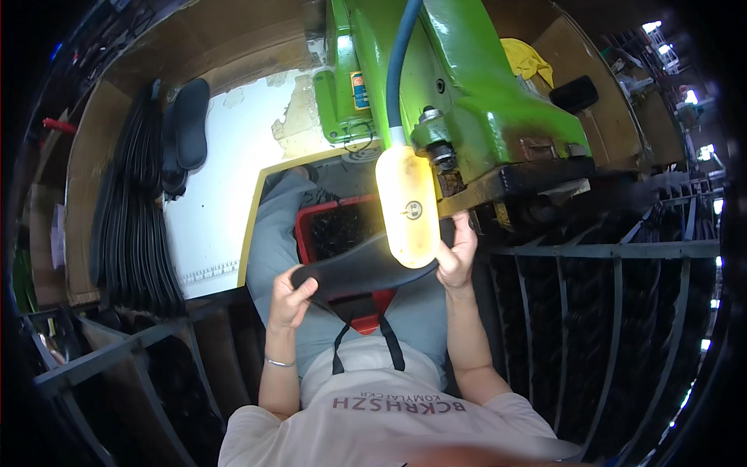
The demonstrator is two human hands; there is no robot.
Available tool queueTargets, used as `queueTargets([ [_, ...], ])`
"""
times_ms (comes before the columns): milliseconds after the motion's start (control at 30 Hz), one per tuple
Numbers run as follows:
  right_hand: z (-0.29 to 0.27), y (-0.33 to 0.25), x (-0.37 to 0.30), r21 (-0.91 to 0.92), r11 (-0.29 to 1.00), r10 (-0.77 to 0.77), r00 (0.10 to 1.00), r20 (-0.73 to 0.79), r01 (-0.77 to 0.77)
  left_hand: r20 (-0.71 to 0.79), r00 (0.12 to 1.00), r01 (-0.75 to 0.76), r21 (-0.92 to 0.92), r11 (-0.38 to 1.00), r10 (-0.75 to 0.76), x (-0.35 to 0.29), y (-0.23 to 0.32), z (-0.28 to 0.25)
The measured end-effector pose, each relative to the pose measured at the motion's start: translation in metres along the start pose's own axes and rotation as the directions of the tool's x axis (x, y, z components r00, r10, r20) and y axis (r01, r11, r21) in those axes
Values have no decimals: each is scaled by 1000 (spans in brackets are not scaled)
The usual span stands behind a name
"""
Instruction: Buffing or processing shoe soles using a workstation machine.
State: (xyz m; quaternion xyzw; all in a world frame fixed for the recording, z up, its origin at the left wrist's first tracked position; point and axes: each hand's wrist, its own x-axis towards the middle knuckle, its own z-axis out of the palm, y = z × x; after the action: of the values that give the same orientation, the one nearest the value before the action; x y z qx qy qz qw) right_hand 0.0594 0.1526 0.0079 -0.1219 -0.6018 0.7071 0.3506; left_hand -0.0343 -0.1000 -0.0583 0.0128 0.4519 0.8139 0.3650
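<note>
A black shoe sole (350, 268) stretches between my two hands above my lap. My left hand (291, 297) pinches its left end, thumb on top. At the other end my right hand (457, 255) grips it, close to the working head of a green machine (482, 101). A lit yellow-white lamp (408, 210) on a blue cable hangs in front and hides part of the sole's right side. Below the sole, between my knees, is a red bin (305, 233) with black scraps in it.
On the white table (226, 187) at left stands a long row of black soles (136, 210), with more soles (191, 124) beside it. Cardboard walls (85, 187) edge the table. A yellow cloth (529, 61) lies behind the machine. Metal racks (607, 251) flank me on both sides.
</note>
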Motion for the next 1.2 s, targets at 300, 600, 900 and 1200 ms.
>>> queueTargets([
  [300,-7,4,-6,-46,999,15,1000,22,-14,373,924,-285,535,795,80,38,9,136],
  [600,-39,15,-167,-105,764,645,758,98,-636,226,919,-393,488,780,322,42,-42,150],
  [900,-116,-40,-139,115,897,437,819,-372,-426,184,917,-398,391,830,353,45,-32,151],
  [1200,-110,-63,-8,-44,954,274,923,-271,-297,195,900,-435,417,798,389,37,0,140],
])
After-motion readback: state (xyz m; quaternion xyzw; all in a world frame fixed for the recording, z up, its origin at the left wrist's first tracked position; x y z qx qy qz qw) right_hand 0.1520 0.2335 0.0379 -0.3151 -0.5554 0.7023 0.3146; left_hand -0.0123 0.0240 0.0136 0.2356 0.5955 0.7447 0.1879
